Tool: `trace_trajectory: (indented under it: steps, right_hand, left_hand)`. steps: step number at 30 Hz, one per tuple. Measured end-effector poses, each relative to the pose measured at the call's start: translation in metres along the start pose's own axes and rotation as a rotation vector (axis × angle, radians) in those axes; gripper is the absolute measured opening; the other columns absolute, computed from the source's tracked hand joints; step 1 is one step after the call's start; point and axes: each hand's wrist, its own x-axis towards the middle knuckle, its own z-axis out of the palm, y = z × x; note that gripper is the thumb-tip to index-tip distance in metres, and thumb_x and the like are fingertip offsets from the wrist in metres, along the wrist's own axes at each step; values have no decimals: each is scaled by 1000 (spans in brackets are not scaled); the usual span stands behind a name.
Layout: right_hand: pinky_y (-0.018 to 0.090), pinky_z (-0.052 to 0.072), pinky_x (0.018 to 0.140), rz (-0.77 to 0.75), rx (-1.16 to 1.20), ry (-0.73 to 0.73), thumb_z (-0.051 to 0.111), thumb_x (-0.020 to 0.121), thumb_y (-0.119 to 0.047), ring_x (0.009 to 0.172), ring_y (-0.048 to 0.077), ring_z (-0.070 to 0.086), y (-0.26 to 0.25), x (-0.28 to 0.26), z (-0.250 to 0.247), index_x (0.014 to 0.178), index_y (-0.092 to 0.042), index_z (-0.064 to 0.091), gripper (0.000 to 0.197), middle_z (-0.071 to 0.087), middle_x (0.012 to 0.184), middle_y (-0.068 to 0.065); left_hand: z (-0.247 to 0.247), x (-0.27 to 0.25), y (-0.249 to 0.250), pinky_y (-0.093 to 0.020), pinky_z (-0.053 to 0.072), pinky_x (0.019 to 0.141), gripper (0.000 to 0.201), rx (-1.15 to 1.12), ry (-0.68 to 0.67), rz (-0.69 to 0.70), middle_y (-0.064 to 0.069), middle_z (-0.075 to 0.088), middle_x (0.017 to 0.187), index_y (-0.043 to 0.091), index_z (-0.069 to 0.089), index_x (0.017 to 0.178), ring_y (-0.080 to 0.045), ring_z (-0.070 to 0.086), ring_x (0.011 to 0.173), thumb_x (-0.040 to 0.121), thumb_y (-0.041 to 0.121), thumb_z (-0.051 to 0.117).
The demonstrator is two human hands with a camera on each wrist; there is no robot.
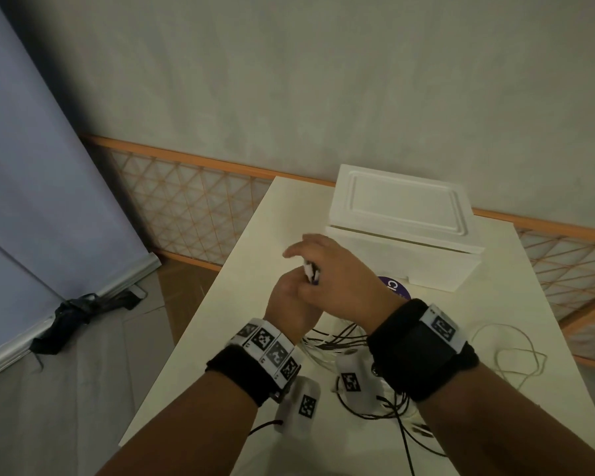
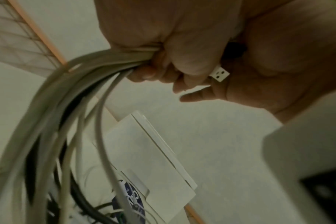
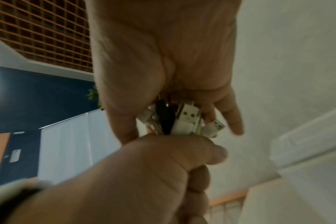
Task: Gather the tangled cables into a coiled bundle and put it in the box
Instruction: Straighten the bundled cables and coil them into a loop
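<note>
Cable ends blurred, perhaps plugs.

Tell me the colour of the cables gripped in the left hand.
Mostly white cables, at least one black; clearest in the left wrist view.

The white tabletop carries a white box at its far side, with the lid on top. A purple round disc lies partly under the box. Nearer, black and white cables lie in a tangle with white tags among them. To the right a thin pale cable makes loose loops.
</note>
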Motion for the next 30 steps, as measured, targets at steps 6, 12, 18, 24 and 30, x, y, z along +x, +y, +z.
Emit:
trace_trajectory:
  steps: [6,12,18,24,30]
  right_hand:
    - [29,52,74,95,559,134,63,86,-3,81,12,64,31,-8,-1,94,-11,66,12,67,86,-6]
    - [19,49,72,66,636,60,55,81,15,83,8,61,35,-7,0,106,-9,65,36,64,94,-4]
    - [12,46,84,4,553,125,56,78,11,98,-1,58,34,-3,6,98,-22,67,40,61,110,-6]
    - [39,39,99,-171,-136,189,67,78,-19,124,21,44,25,2,9,81,-30,75,14,40,145,-3]
    - [53,34,101,-75,-406,120,65,80,-33,128,24,39,1,4,3,88,-32,75,12,30,154,-3]
  left_hand:
    - [3,11,-8,-18,39,56,6,127,20,38,2,65,74,14,67,85,-15,59,70,85,20,65]
    - [5,16,-19,-18,37,57,12,83,21,-1,7,57,71,18,56,81,-15,55,71,81,17,68]
    - [3,17,-23,-25,42,63,14,1,12,-27,5,61,73,20,57,77,-13,56,70,79,13,69]
    - [3,27,-31,-17,38,56,19,50,1,-16,11,55,70,20,51,81,-15,55,70,81,9,66]
    - [5,31,-39,-20,37,67,21,57,32,-14,3,52,79,0,55,101,-18,52,79,84,13,58]
